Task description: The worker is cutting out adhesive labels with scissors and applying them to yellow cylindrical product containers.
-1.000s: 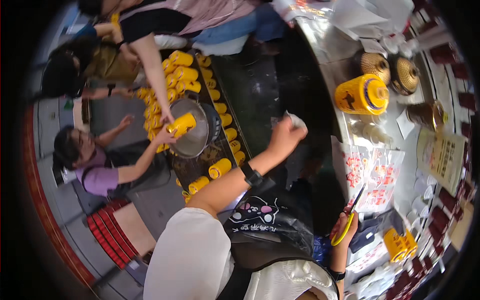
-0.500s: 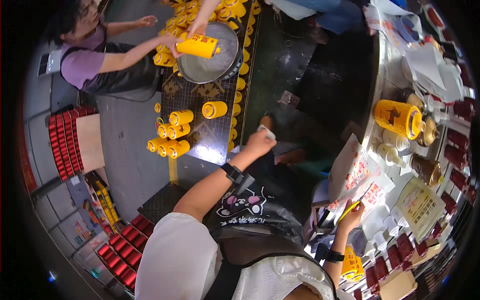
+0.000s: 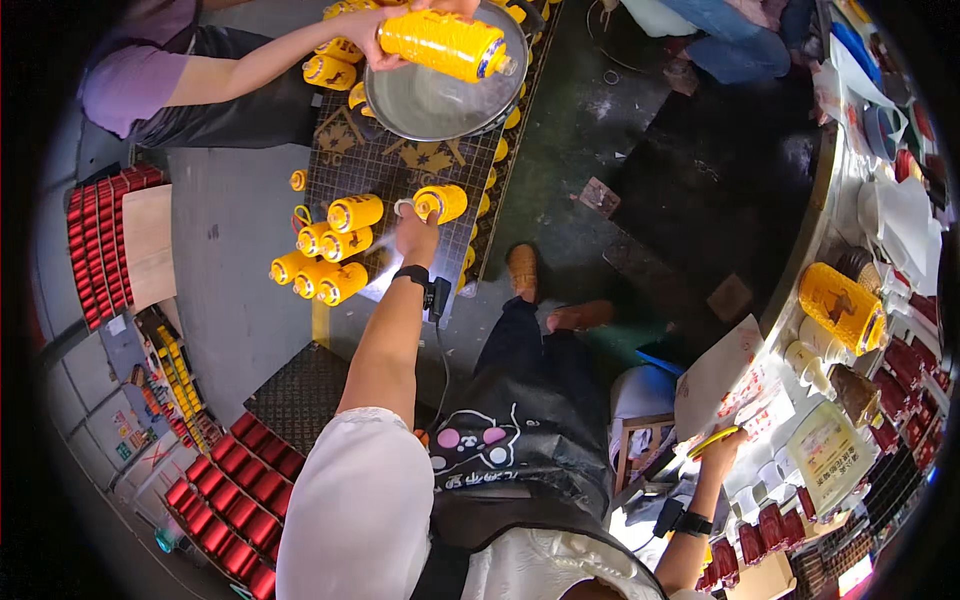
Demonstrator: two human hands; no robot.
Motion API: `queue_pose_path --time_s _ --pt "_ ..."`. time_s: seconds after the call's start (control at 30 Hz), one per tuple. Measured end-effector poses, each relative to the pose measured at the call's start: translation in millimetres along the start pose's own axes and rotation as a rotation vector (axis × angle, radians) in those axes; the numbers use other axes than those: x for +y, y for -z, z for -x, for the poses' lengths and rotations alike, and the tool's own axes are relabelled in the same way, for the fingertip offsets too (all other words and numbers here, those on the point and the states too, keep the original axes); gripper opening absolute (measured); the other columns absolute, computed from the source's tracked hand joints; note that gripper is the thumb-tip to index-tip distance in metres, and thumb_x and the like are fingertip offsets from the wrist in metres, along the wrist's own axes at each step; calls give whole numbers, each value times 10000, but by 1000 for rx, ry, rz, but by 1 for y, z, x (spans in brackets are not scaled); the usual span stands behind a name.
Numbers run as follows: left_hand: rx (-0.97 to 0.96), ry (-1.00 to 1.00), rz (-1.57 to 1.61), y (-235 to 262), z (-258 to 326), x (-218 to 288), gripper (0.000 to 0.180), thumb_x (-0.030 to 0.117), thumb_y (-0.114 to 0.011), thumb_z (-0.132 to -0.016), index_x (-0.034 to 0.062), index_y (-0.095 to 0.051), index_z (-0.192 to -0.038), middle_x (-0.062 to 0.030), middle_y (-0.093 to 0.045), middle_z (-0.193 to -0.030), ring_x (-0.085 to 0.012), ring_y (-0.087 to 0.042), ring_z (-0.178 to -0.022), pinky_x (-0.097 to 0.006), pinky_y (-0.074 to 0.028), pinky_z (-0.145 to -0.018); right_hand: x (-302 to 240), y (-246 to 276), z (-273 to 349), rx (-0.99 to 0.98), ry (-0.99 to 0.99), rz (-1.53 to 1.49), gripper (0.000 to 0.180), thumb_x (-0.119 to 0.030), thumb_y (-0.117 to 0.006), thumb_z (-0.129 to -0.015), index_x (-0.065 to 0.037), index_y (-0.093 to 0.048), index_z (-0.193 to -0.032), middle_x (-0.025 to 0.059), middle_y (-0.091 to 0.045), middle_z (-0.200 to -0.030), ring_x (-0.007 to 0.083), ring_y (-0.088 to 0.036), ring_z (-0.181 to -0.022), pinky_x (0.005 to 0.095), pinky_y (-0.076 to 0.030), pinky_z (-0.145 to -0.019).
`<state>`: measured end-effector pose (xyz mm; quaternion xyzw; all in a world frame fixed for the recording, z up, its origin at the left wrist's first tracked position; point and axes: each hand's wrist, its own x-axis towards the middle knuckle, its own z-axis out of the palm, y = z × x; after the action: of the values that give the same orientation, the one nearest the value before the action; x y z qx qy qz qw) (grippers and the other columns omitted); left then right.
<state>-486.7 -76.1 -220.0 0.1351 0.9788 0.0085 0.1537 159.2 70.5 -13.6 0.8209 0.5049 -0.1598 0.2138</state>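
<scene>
My left hand [image 3: 417, 238] reaches over the table with a white wad [image 3: 403, 207], perhaps cloth or paper, in its fingers. Its thumb touches a yellow bottle [image 3: 443, 203] that stands apart from the other bottles; whether the fingers grip it is not clear. My right hand [image 3: 722, 452], low at the right by the counter, is closed on a yellow-handled tool [image 3: 712, 442]. Its metal end is hard to make out now. Several more yellow bottles [image 3: 356, 213] stand in a group left of my left hand.
Across the table, a co-worker's hands [image 3: 385, 40] hold a yellow bottle [image 3: 440, 45] over a round metal pan [image 3: 440, 112]. The counter [image 3: 815, 215] at the right carries another yellow bottle [image 3: 842, 305], white funnel-like pieces and printed sheets [image 3: 828, 452]. Red cylinders [image 3: 240, 490] stand in rows lower left.
My left hand has moved left and forward to the lone yellow bottle, still with the white wad. The right hand keeps its tool, now turned flatter. The view has shifted.
</scene>
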Motion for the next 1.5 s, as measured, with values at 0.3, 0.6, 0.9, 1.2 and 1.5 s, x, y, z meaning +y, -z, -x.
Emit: queue_pose_path --time_s 0.3,0.6,0.9,1.2,1.5 --pt "-178 -268 31 -22 -34 -16 325 282 -587 -909 91 -428 -1119 -248 -651 -978 -452 -628 -886 -537 -488 -762 58 -12 -35 -35 98 -229 561 -254 -678 -871 -51 -360 -1287 223 -663 -931 315 -664 -877 403 -504 -759" --pt "-235 -426 283 19 -29 -18 270 223 -597 -897 34 -460 -1033 -272 -633 -797 -472 -613 -796 -519 -476 -663 62 3 -19 116 151 -114 473 -306 -714 -846 -53 -517 -1194 68 -610 -728 152 -581 -579 305 -469 -520" --pt "-791 -151 721 195 41 36 224 210 -625 -907 33 -515 -988 -10 -536 -588 -102 -480 -421 -295 -388 -399 -274 15 132 -246 1145 -455 904 -233 -846 -598 -65 -433 -1385 193 -519 -1322 361 -486 -1237 431 -378 -1050" --pt "-1231 -118 765 251 46 109 317 375 -616 -922 95 -474 -874 52 -361 -526 -60 -332 -361 -251 -284 -345 -363 11 150 -818 1294 -566 931 -223 -867 -584 -35 -395 -1365 163 -591 -1212 319 -572 -1148 375 -438 -1001" --pt "-935 -184 944 240 73 132 418 489 -564 -936 119 -445 -784 11 -426 -592 -108 -447 -464 -257 -350 -456 -328 22 181 -1389 541 -1243 970 -329 -837 -621 -14 -348 -1397 102 -522 -1304 219 -509 -1212 345 -385 -1044"
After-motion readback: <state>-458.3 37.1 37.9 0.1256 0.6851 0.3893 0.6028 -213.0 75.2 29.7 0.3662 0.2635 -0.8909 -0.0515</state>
